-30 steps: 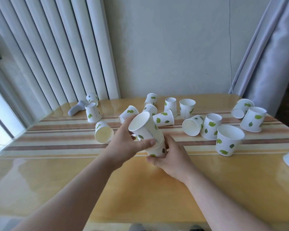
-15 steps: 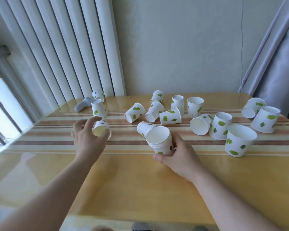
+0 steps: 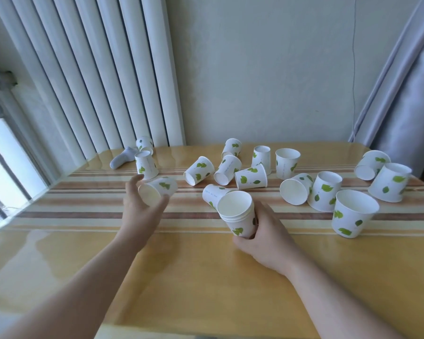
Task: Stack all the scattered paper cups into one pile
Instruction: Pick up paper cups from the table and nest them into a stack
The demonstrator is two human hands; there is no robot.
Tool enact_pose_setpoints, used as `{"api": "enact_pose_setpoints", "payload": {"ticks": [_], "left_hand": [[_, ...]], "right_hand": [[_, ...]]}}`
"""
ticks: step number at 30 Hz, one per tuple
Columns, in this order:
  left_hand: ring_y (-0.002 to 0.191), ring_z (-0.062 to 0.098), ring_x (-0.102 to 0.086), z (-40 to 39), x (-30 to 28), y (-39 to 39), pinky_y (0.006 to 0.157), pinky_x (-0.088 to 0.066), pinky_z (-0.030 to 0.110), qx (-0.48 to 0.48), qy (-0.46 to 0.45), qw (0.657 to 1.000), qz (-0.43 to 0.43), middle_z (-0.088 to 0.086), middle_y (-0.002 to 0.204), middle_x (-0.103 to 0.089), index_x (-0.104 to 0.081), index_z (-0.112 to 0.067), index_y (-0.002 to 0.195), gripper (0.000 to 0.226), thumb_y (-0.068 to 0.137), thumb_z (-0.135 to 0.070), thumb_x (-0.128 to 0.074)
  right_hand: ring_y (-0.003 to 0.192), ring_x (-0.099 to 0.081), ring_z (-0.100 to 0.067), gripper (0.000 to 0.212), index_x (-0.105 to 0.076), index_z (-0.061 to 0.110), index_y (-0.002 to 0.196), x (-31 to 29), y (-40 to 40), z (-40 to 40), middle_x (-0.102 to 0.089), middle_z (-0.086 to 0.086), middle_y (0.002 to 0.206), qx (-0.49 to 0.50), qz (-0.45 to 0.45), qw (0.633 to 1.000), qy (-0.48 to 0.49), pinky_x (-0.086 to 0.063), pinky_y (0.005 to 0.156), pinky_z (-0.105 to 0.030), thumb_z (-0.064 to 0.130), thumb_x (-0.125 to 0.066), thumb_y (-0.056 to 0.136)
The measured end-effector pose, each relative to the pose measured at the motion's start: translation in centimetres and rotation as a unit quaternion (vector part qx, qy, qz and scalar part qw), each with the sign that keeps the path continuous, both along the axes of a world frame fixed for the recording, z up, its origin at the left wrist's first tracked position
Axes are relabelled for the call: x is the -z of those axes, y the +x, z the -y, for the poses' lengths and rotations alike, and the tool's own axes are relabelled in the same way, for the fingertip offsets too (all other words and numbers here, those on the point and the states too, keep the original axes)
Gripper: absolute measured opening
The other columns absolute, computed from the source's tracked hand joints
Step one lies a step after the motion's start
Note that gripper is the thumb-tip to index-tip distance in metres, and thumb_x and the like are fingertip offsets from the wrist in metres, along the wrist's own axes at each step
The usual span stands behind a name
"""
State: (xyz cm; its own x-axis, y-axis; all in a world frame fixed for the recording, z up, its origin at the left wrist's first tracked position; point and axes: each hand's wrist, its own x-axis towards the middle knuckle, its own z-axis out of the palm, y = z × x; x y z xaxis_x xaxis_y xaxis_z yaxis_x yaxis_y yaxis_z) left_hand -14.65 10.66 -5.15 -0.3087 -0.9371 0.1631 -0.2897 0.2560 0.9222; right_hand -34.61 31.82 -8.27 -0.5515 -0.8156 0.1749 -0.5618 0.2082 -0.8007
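White paper cups with green leaf prints lie scattered over the yellow striped table point(image 3: 206, 277). My right hand point(image 3: 267, 237) grips a short stack of nested cups point(image 3: 238, 214), tilted with its mouth toward me, near the table's middle. My left hand point(image 3: 141, 209) has its fingers around a cup lying on its side point(image 3: 157, 190), thumb on the right of the rim, fingers curled over the left. Another tipped cup point(image 3: 214, 193) lies just behind the stack. An upright cup point(image 3: 353, 216) stands to the right of the stack.
Several more cups point(image 3: 252, 177) stand or lie across the far half of the table, some near the right edge point(image 3: 389, 182). A white sock point(image 3: 121, 157) lies at the far left by a vertical radiator point(image 3: 96, 81). A window is at left, a grey curtain point(image 3: 406, 81) at right.
My left hand let go of the cup it added to the stack, reached left and closed around the tipped cup. The right hand kept the stack, lowering it toward the table.
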Motion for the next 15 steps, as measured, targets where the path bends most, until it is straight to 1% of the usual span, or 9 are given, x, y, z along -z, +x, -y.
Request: {"api": "enact_pose_setpoints", "payload": {"ticks": [2,3,5,6,8,10,12,13,15], "left_hand": [[0.113,0.031,-0.077,-1.5,-1.9,-0.4,0.096,-0.061,0.045,0.054,0.067,0.986,-0.144,0.008,0.141,-0.064,-0.044,-0.029,0.146,0.085,0.072,-0.042,-0.083],[0.113,0.027,-0.078,-2.2,-3.0,-0.9,0.094,-0.061,0.043,0.088,0.082,0.976,-0.182,0.006,0.135,-0.070,-0.050,-0.026,0.138,0.081,0.067,-0.045,-0.082],[0.109,0.017,-0.077,-3.4,-4.5,-1.7,0.090,-0.058,0.039,0.151,0.073,0.966,-0.196,-0.003,0.124,-0.078,-0.061,-0.030,0.127,0.066,0.067,-0.047,-0.081],[0.107,0.014,-0.077,-4.0,-5.1,-2.1,0.088,-0.057,0.036,0.181,0.059,0.964,-0.187,-0.006,0.121,-0.080,-0.064,-0.034,0.125,0.061,0.068,-0.047,-0.081],[0.106,0.011,-0.078,-5.1,-5.4,-2.7,0.087,-0.059,0.033,0.222,0.016,0.965,-0.140,-0.004,0.125,-0.079,-0.066,-0.042,0.127,0.057,0.072,-0.050,-0.080],[0.109,0.016,-0.078,-5.7,-5.1,-3.3,0.090,-0.065,0.037,0.238,-0.023,0.968,-0.071,-0.004,0.126,-0.077,-0.067,-0.051,0.127,0.055,0.074,-0.054,-0.080],[0.107,0.011,-0.076,-6.0,-4.4,-3.7,0.089,-0.067,0.036,0.255,-0.033,0.966,-0.010,-0.016,0.117,-0.078,-0.066,-0.057,0.126,0.055,0.072,-0.060,-0.080],[0.105,0.006,-0.075,-6.3,-4.0,-3.9,0.088,-0.066,0.034,0.261,-0.033,0.965,0.007,-0.021,0.113,-0.078,-0.066,-0.058,0.127,0.058,0.071,-0.064,-0.080],[0.107,0.004,-0.074,-6.4,-3.3,-4.0,0.094,-0.066,0.037,0.257,-0.031,0.966,0.021,-0.019,0.117,-0.078,-0.067,-0.054,0.135,0.068,0.070,-0.067,-0.082]], "right_hand": [[0.116,-0.061,0.001,0.071,-0.050,0.050,0.136,0.0,0.0,0.0,-0.058,0.025,0.129,0.001,0.013,1.000,-0.020,-0.057,0.097,-0.031,0.033,-0.086,0.077],[0.118,-0.060,0.004,0.077,-0.046,0.054,0.138,0.1,-0.1,0.0,-0.059,0.027,0.131,0.002,0.021,0.999,-0.030,-0.055,0.097,-0.028,0.031,-0.088,0.077],[0.116,-0.059,0.008,0.083,-0.041,0.058,0.136,0.1,-0.1,-0.1,-0.060,0.028,0.131,0.004,0.037,0.998,-0.041,-0.054,0.094,-0.023,0.028,-0.091,0.077],[0.114,-0.060,0.009,0.082,-0.040,0.058,0.133,0.1,-0.1,-0.1,-0.061,0.027,0.129,0.006,0.041,0.998,-0.041,-0.053,0.092,-0.023,0.027,-0.092,0.077],[0.112,-0.061,0.007,0.079,-0.041,0.058,0.129,0.0,0.0,-0.2,-0.062,0.026,0.128,0.010,0.039,0.998,-0.039,-0.053,0.088,-0.022,0.028,-0.092,0.077],[0.111,-0.061,0.004,0.074,-0.043,0.058,0.126,0.0,0.1,-0.3,-0.061,0.025,0.127,0.012,0.033,0.999,-0.040,-0.051,0.086,-0.022,0.028,-0.092,0.077],[0.110,-0.060,0.002,0.071,-0.046,0.057,0.125,0.0,0.1,-0.3,-0.059,0.023,0.125,0.011,0.021,0.999,-0.037,-0.053,0.087,-0.024,0.029,-0.091,0.077],[0.110,-0.060,0.001,0.070,-0.047,0.055,0.126,0.1,0.1,-0.2,-0.058,0.023,0.124,0.010,0.014,0.999,-0.034,-0.054,0.088,-0.026,0.030,-0.091,0.077],[0.110,-0.059,0.000,0.069,-0.049,0.051,0.128,0.2,0.1,-0.2,-0.057,0.022,0.123,0.007,0.002,1.000,-0.029,-0.055,0.091,-0.030,0.032,-0.091,0.078]]}}
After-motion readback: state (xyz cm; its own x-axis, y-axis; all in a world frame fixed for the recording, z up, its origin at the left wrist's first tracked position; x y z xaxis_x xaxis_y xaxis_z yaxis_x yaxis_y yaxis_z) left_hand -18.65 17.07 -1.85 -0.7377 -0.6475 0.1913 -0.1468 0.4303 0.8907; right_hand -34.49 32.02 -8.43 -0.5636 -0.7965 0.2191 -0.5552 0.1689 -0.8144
